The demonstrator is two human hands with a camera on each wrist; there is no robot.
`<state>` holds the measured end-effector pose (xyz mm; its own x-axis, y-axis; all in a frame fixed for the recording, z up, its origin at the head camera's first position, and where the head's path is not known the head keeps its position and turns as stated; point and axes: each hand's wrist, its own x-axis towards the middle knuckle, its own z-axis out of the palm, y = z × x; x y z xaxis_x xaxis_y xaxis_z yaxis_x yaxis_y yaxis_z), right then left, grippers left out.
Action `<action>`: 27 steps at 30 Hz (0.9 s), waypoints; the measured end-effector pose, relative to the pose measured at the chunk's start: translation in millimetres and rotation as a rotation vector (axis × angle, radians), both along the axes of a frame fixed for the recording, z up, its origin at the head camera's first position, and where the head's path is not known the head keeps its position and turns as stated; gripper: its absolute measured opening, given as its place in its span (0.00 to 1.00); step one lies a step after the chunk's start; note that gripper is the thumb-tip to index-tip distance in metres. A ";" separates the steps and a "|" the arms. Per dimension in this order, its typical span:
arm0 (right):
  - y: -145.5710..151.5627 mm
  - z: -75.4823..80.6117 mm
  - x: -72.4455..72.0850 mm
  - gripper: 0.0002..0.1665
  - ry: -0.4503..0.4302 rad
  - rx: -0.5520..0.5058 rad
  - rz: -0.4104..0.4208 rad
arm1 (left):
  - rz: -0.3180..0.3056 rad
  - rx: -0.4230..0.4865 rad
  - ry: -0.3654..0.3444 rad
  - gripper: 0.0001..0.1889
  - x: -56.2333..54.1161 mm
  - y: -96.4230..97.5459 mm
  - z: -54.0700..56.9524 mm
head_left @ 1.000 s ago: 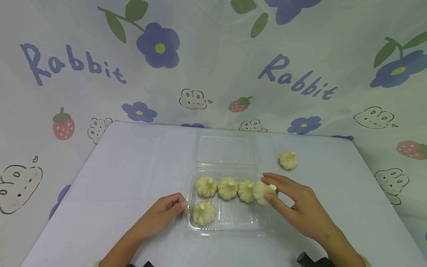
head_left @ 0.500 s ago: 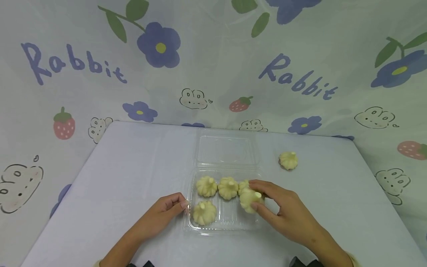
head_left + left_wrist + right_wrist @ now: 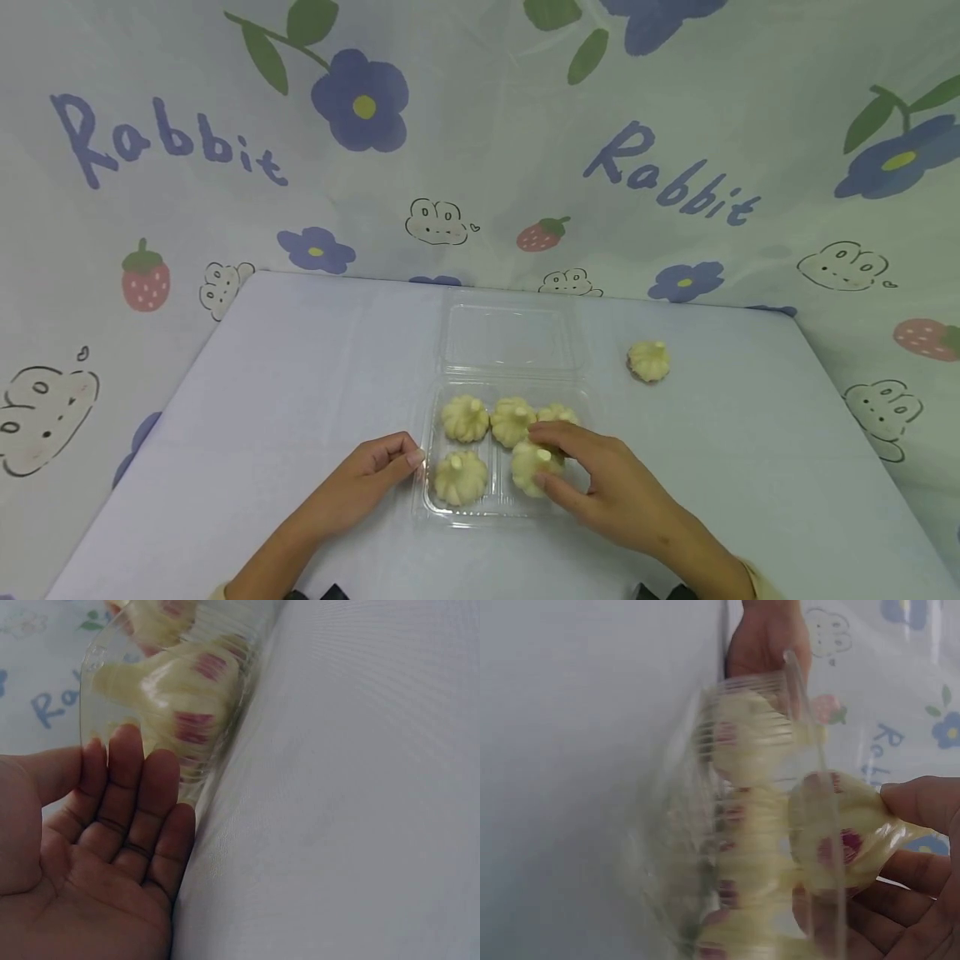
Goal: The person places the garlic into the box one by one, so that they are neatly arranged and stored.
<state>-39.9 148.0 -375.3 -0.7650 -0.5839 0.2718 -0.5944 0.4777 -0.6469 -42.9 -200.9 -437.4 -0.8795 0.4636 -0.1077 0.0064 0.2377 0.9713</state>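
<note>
A clear plastic box (image 3: 502, 502) lies with its lid opened back. Inside, a row of garlic bulbs (image 3: 465, 418) stands along the back, and another garlic bulb (image 3: 460, 478) sits at the front left. My right hand (image 3: 607, 479) grips a garlic bulb (image 3: 529, 469) between thumb and fingers, over the front middle of the box. In the right wrist view this held bulb (image 3: 840, 832) shows purple patches and overlaps the box wall. My left hand (image 3: 371, 471) pinches the box's left rim; in the left wrist view its fingertips (image 3: 126, 746) lie against the plastic side.
One loose garlic bulb (image 3: 648, 361) lies on the white table (image 3: 300, 358) at the back right. The transparent lid (image 3: 513, 335) reaches back toward the printed curtain (image 3: 480, 125). Black wrist gear (image 3: 333, 592) shows at the lower edge.
My right hand has carried its garlic bulb left and forward toward me, from the box's right end to the front middle. The left hand has stayed at the rim.
</note>
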 end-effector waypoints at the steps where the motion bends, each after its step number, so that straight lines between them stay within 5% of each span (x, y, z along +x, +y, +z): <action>1: -1.1 -1.8 -0.3 0.24 -0.004 0.002 0.003 | -0.001 0.002 0.002 0.13 0.0 0.1 0.4; 27: -18.0 -20.1 0.8 0.23 -0.039 0.096 0.016 | -0.006 0.008 0.008 0.13 -0.4 0.7 0.8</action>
<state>-39.1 130.0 -395.4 -0.7642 -0.6180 0.1845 -0.5780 0.5292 -0.6212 -43.3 -200.2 -436.6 -0.8774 0.4699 -0.0971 0.0154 0.2299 0.9731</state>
